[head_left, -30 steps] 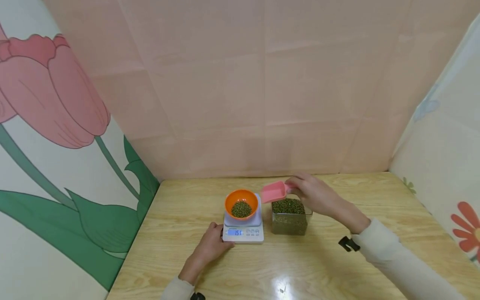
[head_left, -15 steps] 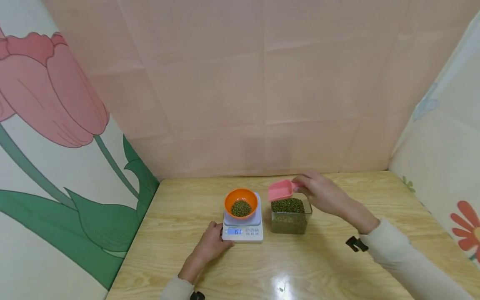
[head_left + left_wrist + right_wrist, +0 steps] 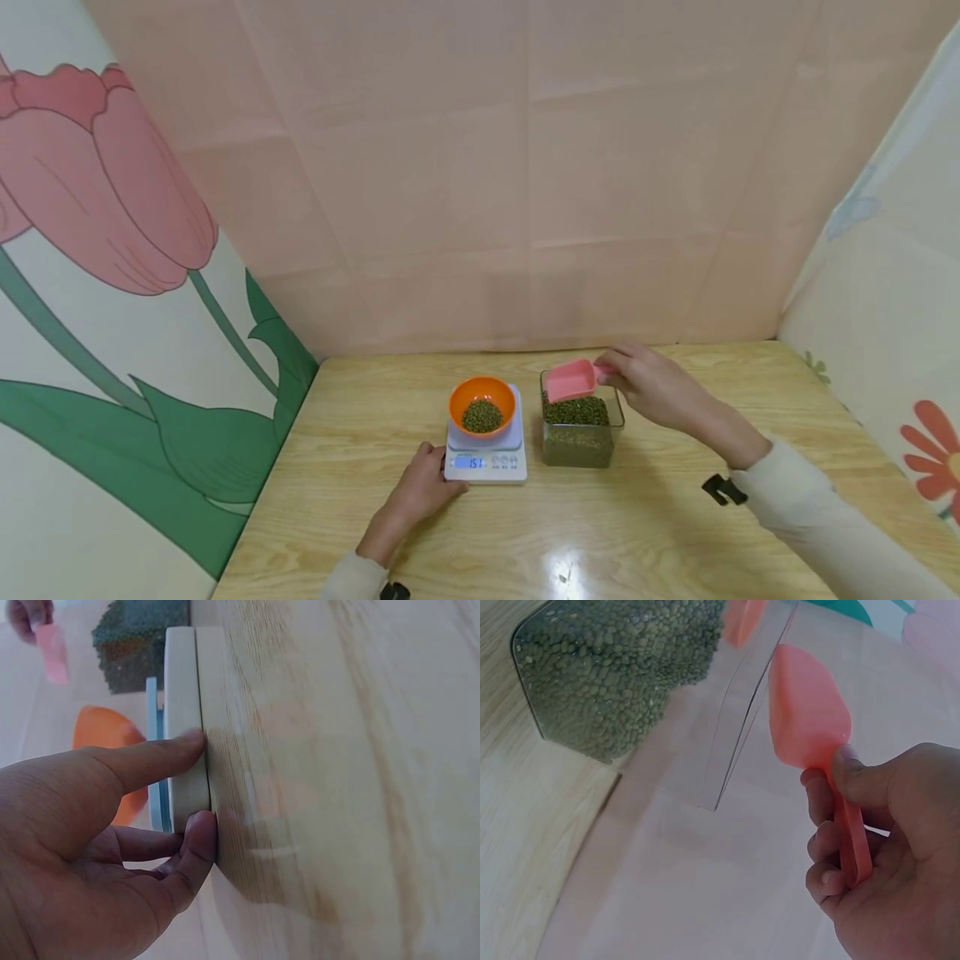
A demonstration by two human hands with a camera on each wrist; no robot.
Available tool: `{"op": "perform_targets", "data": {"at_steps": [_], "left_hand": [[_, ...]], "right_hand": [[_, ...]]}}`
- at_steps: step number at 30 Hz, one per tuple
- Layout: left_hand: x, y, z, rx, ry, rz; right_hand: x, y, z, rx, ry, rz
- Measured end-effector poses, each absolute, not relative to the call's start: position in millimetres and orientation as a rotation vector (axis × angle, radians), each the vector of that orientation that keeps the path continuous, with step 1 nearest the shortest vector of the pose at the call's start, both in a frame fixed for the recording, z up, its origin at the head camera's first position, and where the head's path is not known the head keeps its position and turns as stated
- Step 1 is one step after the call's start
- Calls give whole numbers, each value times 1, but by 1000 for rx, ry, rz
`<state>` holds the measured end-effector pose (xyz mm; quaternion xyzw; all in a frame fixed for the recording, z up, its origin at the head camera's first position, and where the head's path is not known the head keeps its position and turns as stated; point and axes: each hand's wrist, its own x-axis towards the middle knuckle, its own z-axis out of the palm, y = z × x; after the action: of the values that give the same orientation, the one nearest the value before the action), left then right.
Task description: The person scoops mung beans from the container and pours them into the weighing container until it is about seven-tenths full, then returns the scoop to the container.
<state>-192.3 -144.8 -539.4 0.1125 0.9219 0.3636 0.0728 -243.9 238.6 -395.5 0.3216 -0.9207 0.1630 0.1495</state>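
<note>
My right hand (image 3: 656, 383) grips the handle of a pink scoop (image 3: 572, 381), held above a clear box (image 3: 577, 450) of green mung beans (image 3: 576, 411). In the right wrist view, thumb and fingers wrap round the scoop (image 3: 806, 705). No beans show in the scoop in the head view. My left hand (image 3: 423, 492) holds the front left corner of a white kitchen scale (image 3: 486, 468), thumb along its front side and fingers round the corner (image 3: 187, 795). On the scale stands an orange bowl (image 3: 483, 392) with a small heap of mung beans. The display seems to read 151.
The wood-grain table (image 3: 360, 417) carries the scale and, just to its right, the box. A pink cloth wall (image 3: 525, 208) rises behind the table. Printed flower panels stand at the left (image 3: 112, 333) and right sides.
My right hand has moved the scoop to the right, from beside the orange bowl to over the box of beans. The left hand and the scale have stayed put.
</note>
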Motion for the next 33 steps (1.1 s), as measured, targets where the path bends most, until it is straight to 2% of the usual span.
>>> {"op": "perform_targets", "data": {"at_steps": [33], "left_hand": [[-192,-145,-540,340,2756,1121]], "right_hand": [[-241,251,-398,887,-2699,394]]}}
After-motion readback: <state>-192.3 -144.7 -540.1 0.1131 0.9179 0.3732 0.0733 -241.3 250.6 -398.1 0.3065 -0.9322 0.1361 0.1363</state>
